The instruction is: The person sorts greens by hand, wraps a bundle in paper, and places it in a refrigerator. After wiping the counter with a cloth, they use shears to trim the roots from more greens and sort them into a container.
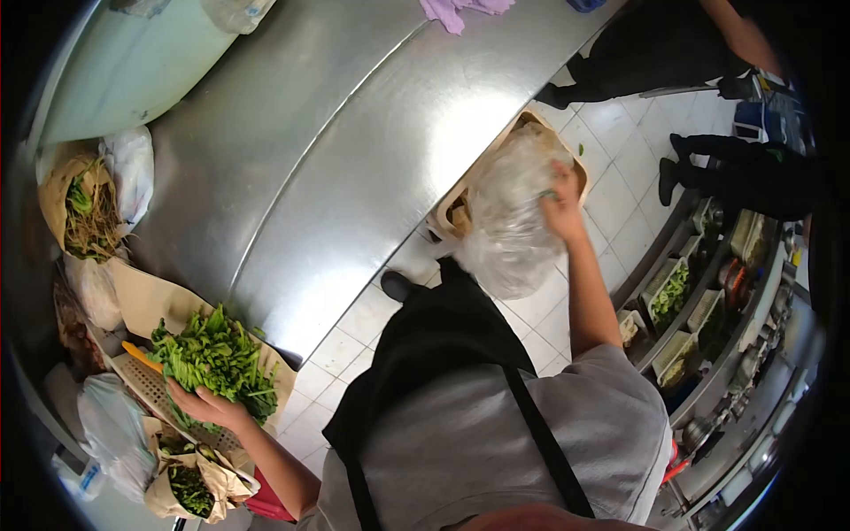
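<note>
My right hand (560, 208), blurred by motion, is at a crumpled clear plastic bag (513, 221) with its fingers closed on it. The bag bulges over a beige bin (580, 164) beside the steel counter and covers most of the opening. A small green bit shows near the fingers. Over on the left, my left hand (210, 407) grips the near edge of a heap of chopped leafy greens (217, 358), its fingertips partly hidden among them. Under the heap are a perforated tan crate (146, 385) and a flat tan board or cardboard sheet (155, 301). A yellow handle-like piece (142, 357) sticks out beside the greens.
The steel counter (328, 177) has a purple cloth (456, 11) at its far edge. Paper bags of greens (188, 487) and roots (93, 221) stand left. Two people in dark clothes (646, 53) stand at the right, near food trays (668, 292). Tiled floor (345, 358) lies below.
</note>
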The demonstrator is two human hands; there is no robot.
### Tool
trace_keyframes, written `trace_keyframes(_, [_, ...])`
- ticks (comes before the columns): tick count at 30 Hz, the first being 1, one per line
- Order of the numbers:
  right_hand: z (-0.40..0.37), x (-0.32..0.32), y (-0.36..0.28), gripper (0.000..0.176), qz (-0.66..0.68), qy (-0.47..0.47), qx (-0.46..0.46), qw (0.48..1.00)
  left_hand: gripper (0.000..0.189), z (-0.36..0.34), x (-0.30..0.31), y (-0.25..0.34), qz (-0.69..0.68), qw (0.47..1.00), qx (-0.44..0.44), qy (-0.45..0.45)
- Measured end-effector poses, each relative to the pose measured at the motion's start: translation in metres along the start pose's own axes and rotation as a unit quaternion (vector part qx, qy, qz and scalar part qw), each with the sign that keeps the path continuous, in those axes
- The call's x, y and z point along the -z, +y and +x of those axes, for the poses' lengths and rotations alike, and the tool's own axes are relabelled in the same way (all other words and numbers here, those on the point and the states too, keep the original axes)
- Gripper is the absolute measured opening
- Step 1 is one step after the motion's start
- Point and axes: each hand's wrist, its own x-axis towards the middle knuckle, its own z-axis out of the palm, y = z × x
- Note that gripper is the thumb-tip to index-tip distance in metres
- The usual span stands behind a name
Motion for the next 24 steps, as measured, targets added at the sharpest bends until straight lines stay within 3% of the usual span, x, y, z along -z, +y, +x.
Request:
trace_keyframes(1, [0.006, 0.023, -0.003, 0.037, 0.089, 0.053, -0.070, 0.992, 0.054, 0.000, -0.001, 0.000, 0.004, 1.000, -0.002, 0.004])
trace_keyframes(2, [0.011, 0.048, -0.005, 0.037, 0.272, 0.102, -0.202, 0.935, 0.054, 0.001, -0.002, -0.001, 0.008, 1.000, -0.003, 0.009])
trace_keyframes(3, [0.016, 0.068, -0.007, 0.037, 0.440, 0.146, -0.322, 0.826, 0.053, 0.001, -0.003, 0.000, 0.013, 1.000, 0.001, 0.010])
trace_keyframes(6, [0.034, 0.088, -0.021, 0.032, 0.420, 0.275, -0.273, 0.821, 0.057, 0.003, -0.004, 0.002, 0.011, 1.000, 0.019, 0.013])
trace_keyframes(8, [0.027, 0.064, 0.000, 0.033, 0.183, 0.283, -0.202, 0.920, 0.057, 0.004, -0.001, 0.006, 0.019, 0.999, 0.027, 0.006])
trace_keyframes(9, [0.019, 0.045, 0.012, 0.034, 0.059, 0.279, -0.160, 0.945, 0.057, 0.004, 0.000, 0.007, 0.024, 0.999, 0.032, 0.001])
trace_keyframes(11, [0.002, 0.001, 0.023, 0.037, -0.085, 0.146, -0.136, 0.976, 0.056, 0.004, -0.001, 0.008, 0.014, 0.999, 0.032, 0.006])
trace_keyframes(13, [-0.008, -0.037, 0.027, 0.044, -0.292, -0.124, -0.129, 0.940, 0.056, 0.003, 0.001, 0.007, 0.010, 1.000, 0.025, 0.012])
trace_keyframes(16, [-0.011, -0.041, -0.013, 0.056, -0.341, -0.298, -0.126, 0.883, 0.050, 0.007, 0.002, 0.013, 0.044, 0.998, 0.000, 0.033])
trace_keyframes(18, [0.017, -0.020, -0.023, 0.061, -0.299, -0.377, -0.204, 0.853, 0.050, 0.006, 0.001, 0.012, 0.042, 0.998, 0.016, 0.034])
trace_keyframes(20, [0.062, 0.036, -0.070, 0.053, -0.216, -0.402, -0.209, 0.865, 0.051, 0.004, 0.002, 0.013, 0.031, 0.998, 0.048, 0.021])
trace_keyframes(21, [0.091, 0.052, -0.083, 0.039, -0.217, -0.359, -0.127, 0.899, 0.053, 0.003, 0.003, 0.014, 0.016, 0.998, 0.062, 0.014])
trace_keyframes(22, [0.120, 0.070, -0.105, 0.030, -0.023, -0.289, -0.174, 0.941, 0.054, 0.003, 0.003, 0.013, 0.017, 0.998, 0.061, 0.017])
trace_keyframes(23, [0.150, 0.078, -0.135, 0.031, -0.096, -0.202, -0.020, 0.974, 0.054, 0.002, 0.001, 0.011, 0.018, 0.998, 0.061, 0.021])
trace_keyframes(24, [0.175, 0.075, -0.159, 0.037, -0.083, -0.121, 0.096, 0.985, 0.054, 0.002, 0.000, 0.009, 0.021, 0.998, 0.062, 0.025])
